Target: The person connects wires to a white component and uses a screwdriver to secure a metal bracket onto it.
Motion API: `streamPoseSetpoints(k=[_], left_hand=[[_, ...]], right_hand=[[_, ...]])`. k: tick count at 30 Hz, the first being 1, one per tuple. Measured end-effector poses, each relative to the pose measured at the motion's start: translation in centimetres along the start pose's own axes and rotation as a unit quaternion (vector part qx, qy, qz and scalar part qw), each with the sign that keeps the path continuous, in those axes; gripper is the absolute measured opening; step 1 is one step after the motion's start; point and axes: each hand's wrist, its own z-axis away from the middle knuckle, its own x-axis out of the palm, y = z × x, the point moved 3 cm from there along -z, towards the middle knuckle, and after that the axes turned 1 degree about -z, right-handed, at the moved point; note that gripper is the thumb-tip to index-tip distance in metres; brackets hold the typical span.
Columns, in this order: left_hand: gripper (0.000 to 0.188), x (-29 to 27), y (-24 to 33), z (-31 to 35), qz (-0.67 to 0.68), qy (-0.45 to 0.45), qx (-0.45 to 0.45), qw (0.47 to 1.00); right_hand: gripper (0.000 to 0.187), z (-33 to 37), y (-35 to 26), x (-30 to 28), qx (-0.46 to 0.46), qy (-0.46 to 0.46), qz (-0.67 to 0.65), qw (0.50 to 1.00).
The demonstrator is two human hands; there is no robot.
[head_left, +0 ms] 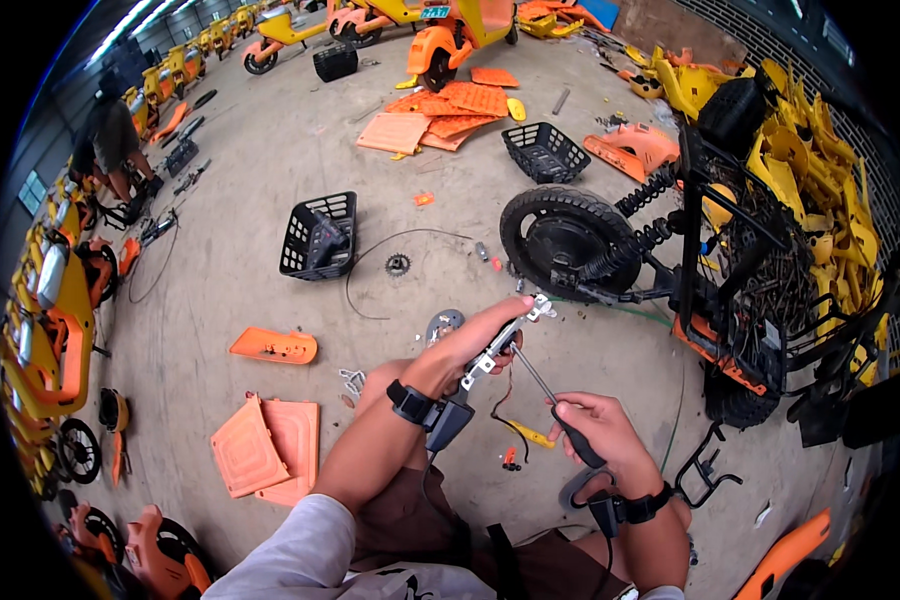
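"What are we holding, and where?"

"A narrow silver metal part [484, 363], held above the concrete floor [200, 330] in front of us."

"Which way does it point?"

"Its long axis runs aslant: the near end sits low and to our left, the far end high and to our right, directed toward the black wheel [562, 240]."

"And our grip?"

"Our left hand [467, 333] has its fingers [522, 304] closed around the part, one reaching along toward the far end. Our right hand [604, 428] is wrapped round the dark handle of a screwdriver [536, 376]. Its shaft slants up and leftward, across the line of the part; we cannot tell whether the tip touches it."

"What lies around us?"

"That wheel belongs to a stripped black frame [688, 240], ahead and to our right. A yellow strip [533, 434] lies below our hands. Ahead and leftward we see a toothed sprocket [398, 265], then a black basket [292, 240] with something dark inside. Nearer on our left, two pale orange panels [245, 450] overlap."
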Motion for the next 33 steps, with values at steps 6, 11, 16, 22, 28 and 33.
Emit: streamPoseSetpoints(k=[6,11,16,22,28,33], left_hand=[[0.047,-1.0,-0.2,-0.6,-0.054,0.026,0.079,0.995],[0.056,-0.7,-1.7,-4.0,-0.101,-0.014,0.155,0.983],[0.059,-0.8,-1.1,-0.9,-0.126,-0.007,0.153,0.98],[0.053,-0.3,-1.6,-3.0,-0.158,-0.005,0.172,0.972],[0.063,-2.2,-1.5,-3.2,-0.21,0.063,0.215,0.952],[0.062,-1.1,-2.1,-3.9,-0.172,0.05,0.189,0.966]], right_hand=[[0.03,0.6,-0.2,1.2,-0.238,0.207,0.313,0.896],[0.028,-0.4,2.0,-1.0,-0.211,0.19,0.265,0.922],[0.031,-0.3,1.2,-0.6,-0.069,0.06,0.086,0.992],[0.03,-0.4,1.5,-1.8,-0.099,0.108,0.157,0.977],[0.037,-0.4,0.6,-1.5,-0.236,0.221,0.343,0.882],[0.045,0.5,-1.1,-0.9,-0.227,0.256,0.408,0.846]])
